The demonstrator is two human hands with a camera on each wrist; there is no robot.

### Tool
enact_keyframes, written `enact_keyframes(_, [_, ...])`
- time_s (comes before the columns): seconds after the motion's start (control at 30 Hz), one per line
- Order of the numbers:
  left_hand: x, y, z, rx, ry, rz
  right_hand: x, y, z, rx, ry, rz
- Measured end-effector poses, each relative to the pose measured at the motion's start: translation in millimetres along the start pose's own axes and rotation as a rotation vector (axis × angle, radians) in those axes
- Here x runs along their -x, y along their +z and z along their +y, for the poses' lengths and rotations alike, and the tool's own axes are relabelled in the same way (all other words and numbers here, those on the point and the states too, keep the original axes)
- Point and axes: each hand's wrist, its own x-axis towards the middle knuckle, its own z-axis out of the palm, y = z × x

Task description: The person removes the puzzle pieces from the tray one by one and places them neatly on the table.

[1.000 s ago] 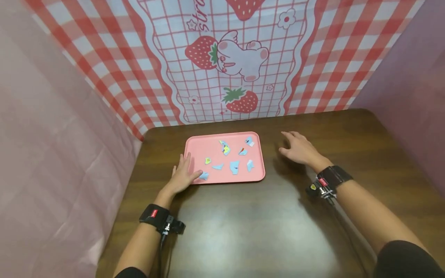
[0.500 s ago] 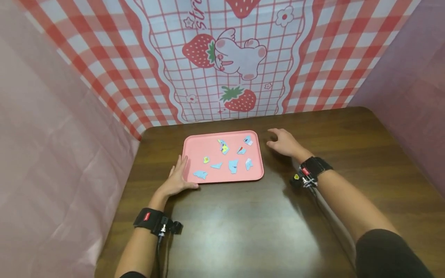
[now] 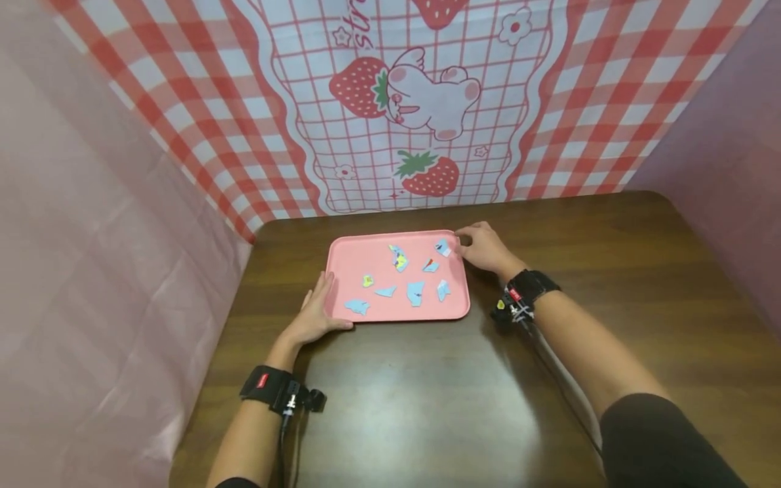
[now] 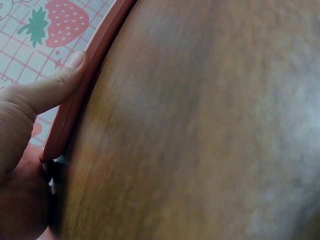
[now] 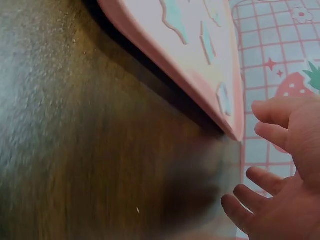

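A pink rectangular tray (image 3: 356,254) lies on the table, carrying several flat, irregular pieces, mostly light blue. One piece (image 3: 398,259) has yellow markings, and another (image 3: 430,266) shows red. My left hand (image 3: 312,318) spans the tray's front left corner, fingers along the left side; in the left wrist view its thumb (image 4: 55,87) lies straight against the rim. At the back right corner is my right hand (image 3: 485,249), its fingertips right by the rim. The right wrist view shows that hand (image 5: 305,140) with fingers apart and nothing between them.
The brown wooden table (image 3: 415,400) extends in front of the tray and to both sides. Behind it hangs a red-and-white checked cloth (image 3: 427,135) with strawberries. Pink cloth (image 3: 110,271) covers the left side. Cables run from both wrist cameras.
My right hand has moved left to the tray's back right corner. The left hand's thumb has shifted from over a blue piece to the front rim, uncovering that piece.
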Motion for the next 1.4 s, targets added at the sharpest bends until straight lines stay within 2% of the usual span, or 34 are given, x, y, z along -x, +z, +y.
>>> enact_keyframes(0.13, [-0.7, 2.1, -2.0, -0.001, 0.001, 0.004, -3.9, 8.1, -0.2, 0.046, 0.015, -0.014])
enact_keyframes(0.43, [-2.2, -1.5, -1.4, 0.001, -0.016, 0.015, -10.6, 19.1, -4.8, 0.123, 0.111, -0.077])
enact_keyframes(0.6, [-1.8, -2.6, -1.0, 0.002, -0.032, 0.011, -14.6, 21.3, -5.8, 0.162, 0.121, -0.090])
enact_keyframes(0.8, [-1.0, -1.4, -0.9, 0.012, -0.048, 0.011, -17.0, 20.0, -7.8, 0.155, 0.128, -0.087])
enact_keyframes(0.97, [-2.8, -0.5, -0.8, 0.012, -0.024, 0.013, -16.1, 18.9, -8.2, 0.112, 0.155, -0.023])
enact_keyframes(1.07, [-3.3, -0.3, -1.0, 0.014, -0.012, 0.018, -13.9, 20.2, -7.6, 0.067, 0.142, 0.036])
enact_keyframes(1.27, [-3.3, 0.4, -3.2, -0.002, -0.040, 0.012, -9.8, 23.0, -5.3, -0.059, 0.090, 0.175])
enact_keyframes(1.4, [-3.2, 0.0, -2.2, -0.001, -0.035, 0.013, -9.1, 22.2, -3.9, -0.148, 0.104, 0.237])
